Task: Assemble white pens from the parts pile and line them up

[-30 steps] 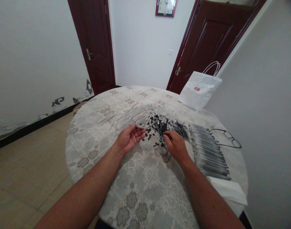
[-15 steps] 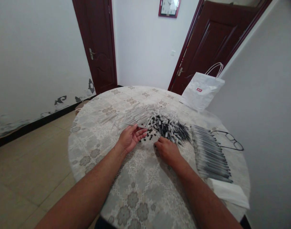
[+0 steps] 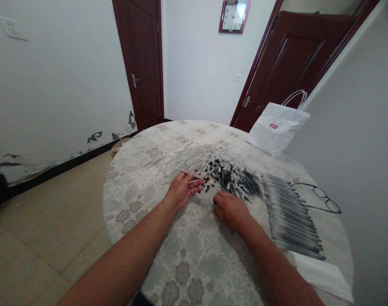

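- Now pinching one white tube (image 3: 181, 171) btwn thumb & index of L hand (image 3: 180, 191), palm up, other fingers loosely apart, at near side of pile.
- Holding R hand (image 3: 231, 210) low over cloth, fingers curled in; can't tell if gripping anything.
- See small blk pieces (image 3: 207, 187) scattered btwn hands.
- Beyond, see loose white tubes (image 3: 194, 158) heaped next to dark thin sticks (image 3: 253, 183).
- To R, see grey pens (image 3: 296, 216) lined up in a row, glasses (image 3: 318, 208) just beside, white packet (image 3: 321, 272) at near end.
- At back R of table, see white bag (image 3: 278, 127).
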Motion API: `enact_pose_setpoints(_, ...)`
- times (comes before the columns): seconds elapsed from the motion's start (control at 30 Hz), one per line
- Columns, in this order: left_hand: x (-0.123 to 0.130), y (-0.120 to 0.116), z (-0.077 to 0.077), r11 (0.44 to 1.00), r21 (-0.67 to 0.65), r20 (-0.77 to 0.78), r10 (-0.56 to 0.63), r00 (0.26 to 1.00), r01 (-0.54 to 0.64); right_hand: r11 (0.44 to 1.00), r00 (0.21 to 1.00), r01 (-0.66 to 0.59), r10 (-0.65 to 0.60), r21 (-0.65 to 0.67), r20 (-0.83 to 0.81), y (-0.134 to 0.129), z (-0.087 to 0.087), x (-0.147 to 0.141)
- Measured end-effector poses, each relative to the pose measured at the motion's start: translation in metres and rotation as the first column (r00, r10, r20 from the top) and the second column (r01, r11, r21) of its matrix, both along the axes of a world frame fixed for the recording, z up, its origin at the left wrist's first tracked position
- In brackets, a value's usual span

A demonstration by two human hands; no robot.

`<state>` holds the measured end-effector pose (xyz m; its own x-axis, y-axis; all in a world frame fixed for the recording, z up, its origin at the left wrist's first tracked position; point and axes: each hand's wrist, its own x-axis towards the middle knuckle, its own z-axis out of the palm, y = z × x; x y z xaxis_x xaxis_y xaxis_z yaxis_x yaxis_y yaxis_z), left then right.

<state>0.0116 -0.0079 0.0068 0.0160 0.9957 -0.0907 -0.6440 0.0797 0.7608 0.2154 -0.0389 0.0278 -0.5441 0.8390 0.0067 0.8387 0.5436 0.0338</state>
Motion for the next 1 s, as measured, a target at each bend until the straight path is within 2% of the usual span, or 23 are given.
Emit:
enact_pose_setpoints(0.2, 0.001, 0.0, -0.002, 1.0, -0.005, -0.034, 0.0, 0.999, 0.0, 0.999, 0.999, -0.02, 0.018, -0.026, -0.039, 0.001, -0.001, 0.004)
enact_pose_setpoints(0.27, 0.002, 0.0, -0.003, 1.0, -0.004, -0.044, 0.002, 0.999, -0.002, 0.999, 0.993, -0.028, 0.025, -0.02, -0.114, 0.003, -0.004, 0.007)
enact_pose_setpoints(0.33, 0.003, 0.0, -0.004, 1.0, 0.0, -0.054, -0.01, 0.999, 0.01, 0.999, 0.967, -0.025, 0.031, 0.027, -0.255, 0.006, -0.009, 0.009)
enact_pose_setpoints(0.4, 0.004, -0.001, -0.006, 0.999, -0.003, -0.066, -0.038, 0.997, 0.038, 0.996, 0.889, -0.01, 0.049, 0.088, -0.456, 0.008, -0.013, 0.009)
enact_pose_setpoints(0.47, 0.006, -0.002, -0.007, 0.997, -0.007, -0.078, -0.074, 0.994, 0.074, 0.995, 0.751, 0.032, 0.035, 0.089, -0.66, 0.01, -0.018, 0.007)
enact_pose_setpoints(0.53, 0.007, -0.003, -0.006, 0.994, -0.007, -0.088, -0.109, 0.99, 0.108, 0.995, 0.584, 0.095, -0.066, -0.012, -0.809, 0.011, -0.022, 0.003)
enact_pose_setpoints(0.6, 0.008, -0.006, -0.005, 0.99, -0.001, -0.091, -0.137, 0.986, 0.138, 0.98, 0.431, 0.129, -0.194, -0.152, -0.882, 0.011, -0.025, -0.001)
enact_pose_setpoints(0.7, 0.008, -0.008, -0.001, 0.984, 0.009, -0.084, -0.174, 0.981, 0.176, 0.958, 0.273, 0.094, -0.286, -0.27, -0.919, 0.011, -0.027, -0.006)
enact_pose_setpoints(0.8, 0.008, -0.01, 0.002, 0.976, 0.007, -0.075, -0.215, 0.974, 0.216, 0.947, 0.207, 0.054, -0.32, -0.316, -0.924, 0.012, -0.028, -0.008)
enact_pose_setpoints(1.0, 0.007, -0.01, 0.004, 0.973, 0.022, -0.052, -0.229, 0.972, 0.23, 0.942, 0.179, 0.022, -0.332, -0.334, -0.926, 0.012, -0.029, -0.009)
